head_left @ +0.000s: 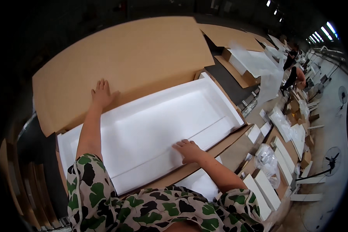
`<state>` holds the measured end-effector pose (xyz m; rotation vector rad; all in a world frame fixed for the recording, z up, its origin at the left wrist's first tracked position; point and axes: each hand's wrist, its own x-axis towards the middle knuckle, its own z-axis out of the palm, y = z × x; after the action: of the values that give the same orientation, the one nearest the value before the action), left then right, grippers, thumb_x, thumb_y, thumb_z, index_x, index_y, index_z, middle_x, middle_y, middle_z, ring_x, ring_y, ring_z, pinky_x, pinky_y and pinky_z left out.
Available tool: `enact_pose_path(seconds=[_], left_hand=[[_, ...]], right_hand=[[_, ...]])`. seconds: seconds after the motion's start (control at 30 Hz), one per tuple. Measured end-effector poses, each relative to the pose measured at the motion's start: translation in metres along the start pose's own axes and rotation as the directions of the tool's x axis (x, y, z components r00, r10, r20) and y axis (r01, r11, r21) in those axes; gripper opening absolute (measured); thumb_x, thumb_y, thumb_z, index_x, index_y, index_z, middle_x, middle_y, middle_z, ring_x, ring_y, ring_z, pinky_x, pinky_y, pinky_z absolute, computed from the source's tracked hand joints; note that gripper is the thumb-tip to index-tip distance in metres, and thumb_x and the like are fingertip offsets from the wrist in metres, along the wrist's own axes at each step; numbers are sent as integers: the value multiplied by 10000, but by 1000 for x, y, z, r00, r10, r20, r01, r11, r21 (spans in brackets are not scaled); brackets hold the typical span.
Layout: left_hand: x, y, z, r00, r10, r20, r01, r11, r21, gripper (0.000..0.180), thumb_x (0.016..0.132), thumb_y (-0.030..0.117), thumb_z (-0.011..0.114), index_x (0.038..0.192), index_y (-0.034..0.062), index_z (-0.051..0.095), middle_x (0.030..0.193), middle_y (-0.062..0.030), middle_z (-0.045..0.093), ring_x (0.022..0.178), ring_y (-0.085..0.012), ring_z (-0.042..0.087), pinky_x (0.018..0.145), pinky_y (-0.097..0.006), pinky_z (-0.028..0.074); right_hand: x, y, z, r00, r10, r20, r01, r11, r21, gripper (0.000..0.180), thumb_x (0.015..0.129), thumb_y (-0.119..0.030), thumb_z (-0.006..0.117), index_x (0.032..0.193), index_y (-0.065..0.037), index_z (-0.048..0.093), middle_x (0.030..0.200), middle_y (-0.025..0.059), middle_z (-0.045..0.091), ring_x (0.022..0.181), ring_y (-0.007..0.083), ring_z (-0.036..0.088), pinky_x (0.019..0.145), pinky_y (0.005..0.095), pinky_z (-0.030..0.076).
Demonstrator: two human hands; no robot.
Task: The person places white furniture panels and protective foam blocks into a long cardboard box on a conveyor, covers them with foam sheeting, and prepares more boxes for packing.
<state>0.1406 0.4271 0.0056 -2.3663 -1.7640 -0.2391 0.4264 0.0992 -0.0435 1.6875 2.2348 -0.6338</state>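
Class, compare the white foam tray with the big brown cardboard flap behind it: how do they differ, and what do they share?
The white foam tray is white with raised rims; the brown cardboard flap is brown and smooth. The tray sits inside the box; the flap lies folded outward. The right hand presses the tray, the left hand the flap. Both are broad and rectangular.
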Motion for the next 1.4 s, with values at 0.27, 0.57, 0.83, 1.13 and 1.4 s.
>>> enact_pose_path(seconds=[0.27,0.57,0.83,1.13,1.4], left_hand=[[-46,38,10,895,434,101,-431,901,-46,690,678,524,676,1218,136,489,1425,-140,243,1315,-320,223,1030,-578,158],[-41,35,56,961,239,-140,-248,967,-50,499,680,243,726,1108,116,502,1377,-110,318,1276,-344,277,983,-575,244],[-54,40,52,935,320,-153,-301,944,137,629,715,232,710,1257,127,409,1403,-105,276,1286,-319,268,1014,-533,241],[-140,-43,29,942,217,-255,-270,943,-195,513,754,290,678,1192,89,503,1299,-179,407,1196,-311,390,944,-457,325],[-322,-113,-32,760,87,644,-27,994,-102,454,817,454,532,719,28,656,762,-171,633,763,-362,597,684,-452,461]], right_hand=[[0,6,-16,981,25,-195,-58,984,-166,735,495,-185,774,1160,-63,485,1042,135,486,1012,281,437,797,354,414],[-19,-5,-17,982,53,-182,-95,969,-228,554,463,-248,817,923,-58,575,913,95,561,958,252,480,718,346,455],[-61,-9,-31,979,201,-35,-196,975,102,473,633,-515,651,789,-70,683,883,119,625,929,285,532,737,371,489],[-49,64,3,854,492,-169,-506,861,-48,504,865,-513,381,960,-104,661,879,147,643,968,325,541,911,455,354],[-70,81,10,734,224,-642,-244,968,59,225,800,-257,602,766,-38,641,835,162,629,862,335,566,772,442,416]])
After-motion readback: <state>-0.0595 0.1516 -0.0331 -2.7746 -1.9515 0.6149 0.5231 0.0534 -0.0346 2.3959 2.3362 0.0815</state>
